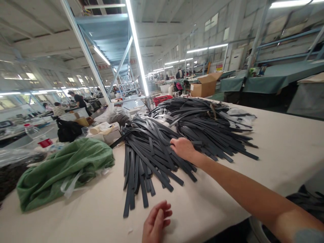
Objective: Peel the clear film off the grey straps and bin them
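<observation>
A heap of dark grey flat strips (pixel 149 141) lies fanned out on the cream-topped table, with their cut ends toward me. Behind it, to the right, spreads a second heap of the same strips (pixel 210 131). My right hand (pixel 183 148) reaches across to the right side of the nearer heap. Its fingers are curled closed on a strip, though most of what they grip is hidden. Below the strip ends, over the front of the table, hovers my left hand (pixel 155 221). Its fingers are loosely bent and apart, with nothing in them.
Left of the strips lies a green cloth (pixel 68 168). Beyond it sit a black bag (pixel 68 130) and an open small box (pixel 108 133). A red basket (pixel 162 99) and a cardboard carton (pixel 206 86) stand farther back. A metal frame with lights rises behind; people work in the distance.
</observation>
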The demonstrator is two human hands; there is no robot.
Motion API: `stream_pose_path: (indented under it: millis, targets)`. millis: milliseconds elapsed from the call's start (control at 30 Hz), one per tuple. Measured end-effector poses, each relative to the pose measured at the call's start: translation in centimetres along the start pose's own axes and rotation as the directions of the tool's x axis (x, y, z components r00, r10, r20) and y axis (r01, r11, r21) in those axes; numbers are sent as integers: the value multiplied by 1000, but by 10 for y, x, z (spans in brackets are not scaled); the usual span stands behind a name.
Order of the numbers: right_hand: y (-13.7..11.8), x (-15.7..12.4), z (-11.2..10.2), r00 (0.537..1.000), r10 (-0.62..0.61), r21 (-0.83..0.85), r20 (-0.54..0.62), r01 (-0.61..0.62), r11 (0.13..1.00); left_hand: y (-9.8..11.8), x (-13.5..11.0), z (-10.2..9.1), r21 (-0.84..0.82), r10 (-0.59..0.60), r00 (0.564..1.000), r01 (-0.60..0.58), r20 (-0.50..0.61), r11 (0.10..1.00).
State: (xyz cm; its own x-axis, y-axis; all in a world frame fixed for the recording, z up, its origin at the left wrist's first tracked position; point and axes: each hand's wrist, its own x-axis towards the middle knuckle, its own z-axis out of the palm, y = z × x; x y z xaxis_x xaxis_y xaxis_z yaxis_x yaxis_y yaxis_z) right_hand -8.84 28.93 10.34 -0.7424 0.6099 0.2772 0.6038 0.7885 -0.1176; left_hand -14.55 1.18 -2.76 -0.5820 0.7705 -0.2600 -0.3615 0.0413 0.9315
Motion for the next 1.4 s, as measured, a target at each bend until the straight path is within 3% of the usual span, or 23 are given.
stream_pose_path:
  millis: [133,233,333,433,500,567,600,700,767,800,833,900,967,1033,1067,1133,1200,1267,1400]
  targets:
    - [-18,-60,4,972,-236,68,15,235,970,41,49,42,-269,-129,988,146,80,952]
    - [-14,-107,11,951,-305,188,42,293,938,78,84,69,-429,-197,965,253,171,867]
    - [5,-159,10,954,-254,354,157,186,917,107,108,81,-593,-209,969,245,130,767]
    - [34,-205,5,904,-225,529,364,-2,849,122,114,88,-670,-192,980,174,47,721]
    - [54,-222,4,881,-196,695,431,-186,694,118,104,98,-648,-166,983,173,72,742]
    - [70,-222,5,898,-112,847,424,-350,399,101,84,117,-538,-132,969,226,207,812]
    - [75,-216,6,907,-57,890,417,-395,229,89,71,129,-441,-129,942,263,310,858]
    - [78,-181,2,898,42,886,438,-424,-186,45,34,163,-72,-194,790,288,582,955]
    - [77,-155,-4,886,88,850,455,-403,-338,22,21,178,123,-278,688,266,670,956]
    - [78,-144,-7,890,121,853,440,-372,-367,15,21,181,199,-317,644,252,696,947]
    - [82,-134,-9,900,175,878,400,-321,-356,13,25,183,267,-349,613,225,709,937]
    - [99,-123,-8,901,356,963,247,-189,-191,22,48,182,377,-365,605,113,708,919]
    - [126,-122,4,843,534,984,67,-143,102,48,89,182,441,-291,692,-44,661,897]
    - [153,-128,22,784,619,901,-47,-235,365,84,142,187,431,-138,840,-121,524,894]
    - [164,-132,32,780,622,842,-70,-288,457,104,171,191,380,-23,909,-150,416,913]
    - [178,-140,49,819,567,723,-87,-339,602,140,229,202,334,82,956,-177,280,926]
    - [184,-145,58,876,476,634,-83,-322,703,168,282,216,306,142,978,-183,150,934]
    - [184,-146,62,911,409,591,-59,-299,749,184,328,228,298,156,987,-159,32,941]
    - [185,-145,63,915,402,586,-40,-304,751,189,391,244,279,67,991,-33,-113,960]
